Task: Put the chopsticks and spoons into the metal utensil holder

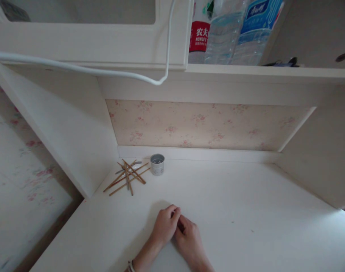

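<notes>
My left hand (166, 223) rests on the white tabletop (223, 196) near its front middle, fingers curled closed. Against it lies my right hand (188, 237), also closed, so that the two touch at the fingertips and thumbs. Nothing shows in either of them. Farther back on the left is a loose, crossed heap of chopsticks (129, 181), with some metal cutlery (137, 163) partly hidden among them. Just right of the heap stands a grey perforated utensil holder (157, 166), upright, with no utensils sticking out.
A white cabinet (90, 41) hangs above, with a white cable (104, 71) looping in front. Plastic water bottles (223, 37) stand on its open shelf. White side panels (73, 124) flank the tabletop, and floral wallpaper (195, 124) lines the back.
</notes>
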`<state>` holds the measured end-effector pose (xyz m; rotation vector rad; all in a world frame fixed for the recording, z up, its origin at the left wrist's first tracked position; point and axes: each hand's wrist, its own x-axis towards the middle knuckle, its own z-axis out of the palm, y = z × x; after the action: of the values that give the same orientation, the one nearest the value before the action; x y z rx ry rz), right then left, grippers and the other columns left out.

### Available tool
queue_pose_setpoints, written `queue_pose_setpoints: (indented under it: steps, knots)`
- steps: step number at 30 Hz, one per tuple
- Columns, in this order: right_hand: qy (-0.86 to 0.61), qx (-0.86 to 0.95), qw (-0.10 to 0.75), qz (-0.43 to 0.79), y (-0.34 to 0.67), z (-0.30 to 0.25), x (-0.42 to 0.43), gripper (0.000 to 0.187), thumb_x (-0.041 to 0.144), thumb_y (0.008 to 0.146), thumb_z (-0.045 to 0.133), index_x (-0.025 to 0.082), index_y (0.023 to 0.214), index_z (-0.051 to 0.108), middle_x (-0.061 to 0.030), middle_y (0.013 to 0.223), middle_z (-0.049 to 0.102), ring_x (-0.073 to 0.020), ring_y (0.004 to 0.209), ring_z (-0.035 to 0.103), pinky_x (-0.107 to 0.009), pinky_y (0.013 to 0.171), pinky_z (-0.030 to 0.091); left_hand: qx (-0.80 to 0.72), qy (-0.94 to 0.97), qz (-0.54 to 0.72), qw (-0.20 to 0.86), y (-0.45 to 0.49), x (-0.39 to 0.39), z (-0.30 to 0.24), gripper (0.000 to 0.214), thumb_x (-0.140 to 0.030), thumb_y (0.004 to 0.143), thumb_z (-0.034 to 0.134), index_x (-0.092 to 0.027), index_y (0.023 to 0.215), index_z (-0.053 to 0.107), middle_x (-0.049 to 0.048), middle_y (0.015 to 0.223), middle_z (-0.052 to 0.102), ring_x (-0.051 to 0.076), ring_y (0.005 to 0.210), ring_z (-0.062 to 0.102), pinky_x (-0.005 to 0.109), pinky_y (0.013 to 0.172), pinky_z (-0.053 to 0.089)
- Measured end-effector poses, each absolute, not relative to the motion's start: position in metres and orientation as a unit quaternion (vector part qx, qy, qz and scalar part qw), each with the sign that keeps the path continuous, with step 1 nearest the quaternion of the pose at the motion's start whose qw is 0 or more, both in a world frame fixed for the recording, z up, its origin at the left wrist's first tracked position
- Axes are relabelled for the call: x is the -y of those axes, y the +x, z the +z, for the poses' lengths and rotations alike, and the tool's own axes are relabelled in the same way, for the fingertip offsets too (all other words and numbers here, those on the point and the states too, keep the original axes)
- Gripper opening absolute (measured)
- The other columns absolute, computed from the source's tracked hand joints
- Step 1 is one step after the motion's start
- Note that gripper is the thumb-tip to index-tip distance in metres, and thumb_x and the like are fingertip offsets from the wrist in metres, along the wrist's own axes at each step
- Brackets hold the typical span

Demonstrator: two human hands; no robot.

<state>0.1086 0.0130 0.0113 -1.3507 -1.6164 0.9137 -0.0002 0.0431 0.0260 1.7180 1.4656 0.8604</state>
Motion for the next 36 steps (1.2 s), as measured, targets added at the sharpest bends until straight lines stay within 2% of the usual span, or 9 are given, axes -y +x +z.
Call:
queue_pose_setpoints:
  steps: [15, 30, 33, 36]
  knots:
    - [-0.542, 0.660, 0.405, 0.326, 0.109, 0.016, -0.005, 0.020, 0.012, 0.081, 0.045, 0.017, 0.082, 0.065, -0.0044, 0.077, 0.070, -0.0151, 0.068, 0.060, -0.022, 0.062, 0.042, -0.560, 0.680, 0.317, 0.353, -0.005, -0.037, 0.029, 0.039, -0.040, 0.095, 0.037, -0.019, 0.077, 0.064, 0.0025, 0.071, 0.067, 0.016, 0.069, 0.062, 0.024, 0.065, 0.041]
    - [-0.549, 0.687, 0.359, 0.313, 0.109, 0.016, -0.005, 0.021, 0.013, 0.082, 0.046, 0.018, 0.087, 0.065, -0.0042, 0.081, 0.070, -0.0152, 0.072, 0.060, -0.023, 0.066, 0.042, -0.554, 0.695, 0.295, 0.350, -0.013, -0.041, 0.031, 0.039, -0.038, 0.094, 0.037, -0.018, 0.081, 0.068, 0.0021, 0.075, 0.070, 0.014, 0.071, 0.063, 0.022, 0.066, 0.044]
    - [-0.545, 0.691, 0.352, 0.318, 0.109, 0.015, -0.005, 0.021, 0.016, 0.084, 0.047, 0.018, 0.085, 0.067, -0.0040, 0.081, 0.070, -0.0158, 0.073, 0.061, -0.024, 0.069, 0.043, -0.577, 0.695, 0.286, 0.320, -0.039, -0.056, 0.037, 0.037, -0.038, 0.093, 0.038, -0.017, 0.082, 0.068, 0.0017, 0.075, 0.070, 0.014, 0.071, 0.062, 0.023, 0.067, 0.045]
    - [-0.549, 0.694, 0.346, 0.312, 0.109, 0.014, -0.004, 0.021, 0.018, 0.086, 0.047, 0.019, 0.084, 0.068, -0.0036, 0.079, 0.069, -0.0155, 0.072, 0.061, -0.023, 0.067, 0.042, -0.626, 0.682, 0.284, 0.250, -0.083, -0.087, 0.050, 0.032, -0.035, 0.091, 0.041, -0.017, 0.087, 0.067, 0.0047, 0.086, 0.069, 0.017, 0.081, 0.061, 0.027, 0.079, 0.046]
